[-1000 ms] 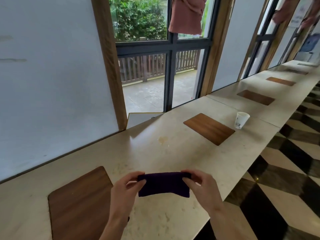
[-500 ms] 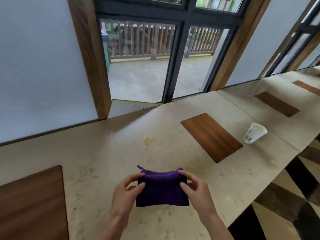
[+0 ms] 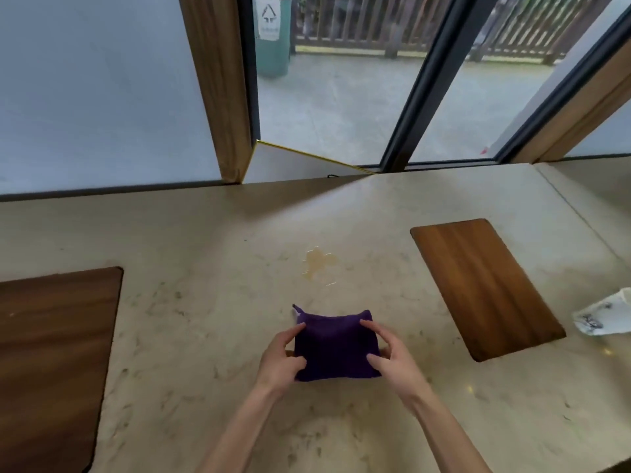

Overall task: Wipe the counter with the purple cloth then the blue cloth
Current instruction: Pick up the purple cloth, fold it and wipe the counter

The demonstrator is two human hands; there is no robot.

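A folded purple cloth is held between both hands just above the beige stone counter, near its front edge. My left hand pinches the cloth's left side and my right hand pinches its right side. A small loop tag sticks up at the cloth's top left corner. A yellowish liquid spill lies on the counter a little beyond the cloth. No blue cloth is in view.
Wooden inlay panels sit in the counter at the left and right. A white paper cup lies tipped at the far right. Glass windows with wooden posts line the counter's back edge.
The view has tilted down and swung left, so the counter now fills the frame. The cloth went from held flat and narrow to a squarer fold in both hands.
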